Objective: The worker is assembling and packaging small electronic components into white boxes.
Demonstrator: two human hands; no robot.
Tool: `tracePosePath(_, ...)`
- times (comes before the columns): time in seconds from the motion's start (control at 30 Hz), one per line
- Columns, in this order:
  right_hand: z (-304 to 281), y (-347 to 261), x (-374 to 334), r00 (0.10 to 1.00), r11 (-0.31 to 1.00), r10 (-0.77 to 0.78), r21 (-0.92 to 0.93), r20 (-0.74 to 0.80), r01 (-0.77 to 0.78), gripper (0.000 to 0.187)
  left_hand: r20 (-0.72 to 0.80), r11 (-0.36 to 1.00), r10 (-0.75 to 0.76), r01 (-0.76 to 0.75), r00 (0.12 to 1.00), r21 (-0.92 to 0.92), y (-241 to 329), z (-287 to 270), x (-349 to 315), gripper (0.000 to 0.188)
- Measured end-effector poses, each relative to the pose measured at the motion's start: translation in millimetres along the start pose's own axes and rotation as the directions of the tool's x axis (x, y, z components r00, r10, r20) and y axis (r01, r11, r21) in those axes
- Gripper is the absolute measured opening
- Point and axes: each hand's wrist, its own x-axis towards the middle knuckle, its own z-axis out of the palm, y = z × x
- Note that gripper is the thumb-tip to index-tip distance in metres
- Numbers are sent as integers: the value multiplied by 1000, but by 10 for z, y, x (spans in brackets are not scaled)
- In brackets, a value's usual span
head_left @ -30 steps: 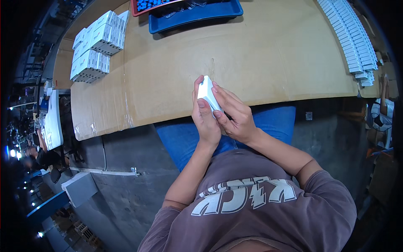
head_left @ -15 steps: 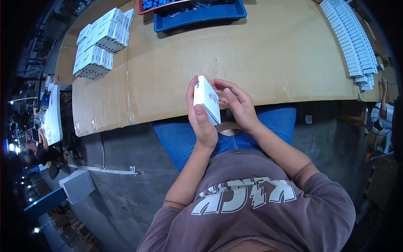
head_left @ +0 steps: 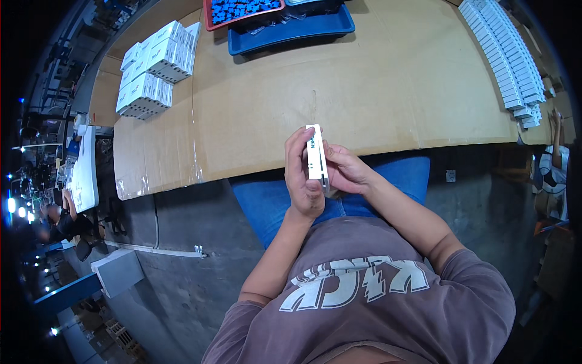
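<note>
A small flat white cardboard box [head_left: 313, 156] stands on edge between my hands, just off the table's near edge and above my lap. Its narrow printed side faces up, and a thin gap runs down its right side, where a flap or lid stands slightly apart. My left hand [head_left: 301, 182] is closed round the box, thumb at the near end and fingers along the left face. My right hand [head_left: 348, 170] presses against the right face with bent fingers, its thumb by the upper part of the gap. Those fingertips are partly hidden behind the box.
Stacked white boxes [head_left: 160, 57] stand at the table's far left. Long rows of similar boxes [head_left: 500, 57] line the right side. At the back are a blue tray [head_left: 291, 37] and a red tray [head_left: 209, 18] of small blue pieces. Other people sit at far left and right.
The box has turned from showing its broad face to showing its narrow side. My right hand has come in from beside the box and now holds its right face.
</note>
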Motion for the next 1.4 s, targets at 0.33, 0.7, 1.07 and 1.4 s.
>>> tracePosePath(0.33, 470, -122, -42, 890, 949, -188, -309, -415, 56, 41, -46, 987, -92, 97, 995, 125, -161, -24, -22, 95)
tracePosePath(0.7, 623, 70, 42, 880, 845, -291, -533, -375, 52, 53, -98, 936, -16, 49, 995, 349, -216, -51, 74, 95)
tracePosePath(1.07, 538, 201, 23, 874, 670, -446, -719, -192, 184, 49, -127, 942, 60, -14, 990, 334, -303, -78, 125, 78)
tracePosePath(1.4, 580, 176, -24, 908, 547, -404, -825, -114, 141, 47, -199, 953, 89, -26, 976, 301, -300, -65, 61, 85)
